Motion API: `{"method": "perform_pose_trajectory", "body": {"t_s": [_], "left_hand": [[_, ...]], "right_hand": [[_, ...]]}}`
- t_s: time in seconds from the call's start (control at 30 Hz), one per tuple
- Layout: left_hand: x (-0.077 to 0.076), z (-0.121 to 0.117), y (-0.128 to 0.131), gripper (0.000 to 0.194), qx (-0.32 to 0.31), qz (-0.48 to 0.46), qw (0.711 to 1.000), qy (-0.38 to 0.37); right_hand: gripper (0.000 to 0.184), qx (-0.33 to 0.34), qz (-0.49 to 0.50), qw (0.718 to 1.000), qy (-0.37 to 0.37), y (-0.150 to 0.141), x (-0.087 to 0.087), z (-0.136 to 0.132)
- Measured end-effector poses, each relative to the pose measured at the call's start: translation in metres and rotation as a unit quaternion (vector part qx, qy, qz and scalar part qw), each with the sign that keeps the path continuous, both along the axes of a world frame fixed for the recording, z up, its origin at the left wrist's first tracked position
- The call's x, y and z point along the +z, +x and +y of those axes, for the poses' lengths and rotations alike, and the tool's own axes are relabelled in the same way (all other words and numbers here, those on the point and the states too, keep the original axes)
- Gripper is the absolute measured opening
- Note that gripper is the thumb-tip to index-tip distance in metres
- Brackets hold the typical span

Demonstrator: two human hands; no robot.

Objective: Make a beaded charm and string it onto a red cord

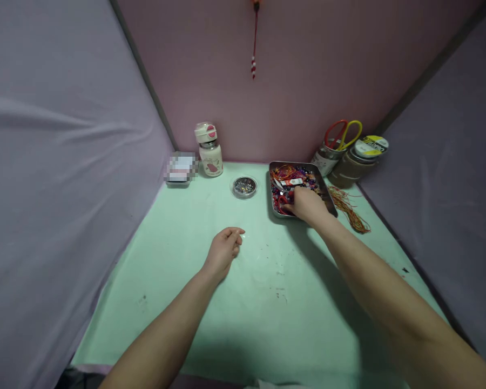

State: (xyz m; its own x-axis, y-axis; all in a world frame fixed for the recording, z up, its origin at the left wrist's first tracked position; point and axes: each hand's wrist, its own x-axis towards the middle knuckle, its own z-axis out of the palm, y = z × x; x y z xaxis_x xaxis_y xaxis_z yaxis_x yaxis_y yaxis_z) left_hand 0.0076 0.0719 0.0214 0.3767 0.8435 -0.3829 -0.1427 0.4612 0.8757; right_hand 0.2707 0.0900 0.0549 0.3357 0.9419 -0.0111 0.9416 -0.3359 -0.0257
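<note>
My right hand (306, 206) reaches into a metal tray (329, 193) filled with coloured beads, threads and a small white object. Its fingers are curled down among the beads, and what they hold is hidden. My left hand (224, 249) rests on the green table mat (267, 302) in the middle, fingers curled together in a loose pinch; a tiny glint shows at the fingertips but I cannot name it.
A small round clear dish (244, 187) of beads sits left of the tray. A white bottle (209, 151) and a blurred box (180, 168) stand at the back left. Jars with scissors (342, 135) and tape rolls (366, 154) stand back right, orange threads (350, 212) beside them. Purple fabric walls enclose the table.
</note>
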Motion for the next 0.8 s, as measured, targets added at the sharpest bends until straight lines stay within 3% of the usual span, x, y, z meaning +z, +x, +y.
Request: {"method": "perform_pose_trajectory", "body": {"t_s": [0.17, 0.37, 0.47, 0.53, 0.6, 0.67, 0.73, 0.8], "left_hand": [[-0.005, 0.0, -0.002, 0.027, -0.018, 0.0, 1.0, 0.017], [-0.007, -0.001, -0.001, 0.024, -0.027, -0.006, 0.999, 0.027], [-0.006, -0.001, -0.001, 0.021, -0.024, -0.008, 0.999, 0.031], [-0.006, 0.0, -0.001, 0.019, -0.021, -0.004, 0.999, 0.038], [-0.006, 0.0, -0.001, 0.018, -0.02, 0.001, 0.999, 0.047], [-0.006, 0.001, -0.002, 0.017, -0.018, 0.005, 0.998, 0.056], [-0.006, 0.002, -0.003, 0.017, -0.016, 0.007, 0.998, 0.064], [-0.006, 0.004, -0.004, 0.018, -0.016, 0.013, 0.997, 0.071]], "right_hand": [[0.044, -0.02, -0.034, 0.999, -0.029, -0.003, 0.018, -0.003], [0.035, -0.01, -0.084, 0.996, -0.009, 0.005, 0.052, -0.042], [0.029, -0.02, -0.014, 0.999, 0.026, -0.001, 0.057, -0.069], [0.026, -0.024, 0.103, 0.994, 0.04, -0.009, 0.054, -0.087], [0.024, -0.016, 0.287, 0.957, 0.023, -0.021, 0.047, -0.102], [0.028, 0.009, 0.476, 0.879, -0.01, -0.034, 0.036, -0.113], [0.033, 0.031, 0.573, 0.818, -0.037, -0.046, 0.024, -0.117], [0.036, 0.044, 0.603, 0.794, -0.053, -0.054, 0.014, -0.115]]}}
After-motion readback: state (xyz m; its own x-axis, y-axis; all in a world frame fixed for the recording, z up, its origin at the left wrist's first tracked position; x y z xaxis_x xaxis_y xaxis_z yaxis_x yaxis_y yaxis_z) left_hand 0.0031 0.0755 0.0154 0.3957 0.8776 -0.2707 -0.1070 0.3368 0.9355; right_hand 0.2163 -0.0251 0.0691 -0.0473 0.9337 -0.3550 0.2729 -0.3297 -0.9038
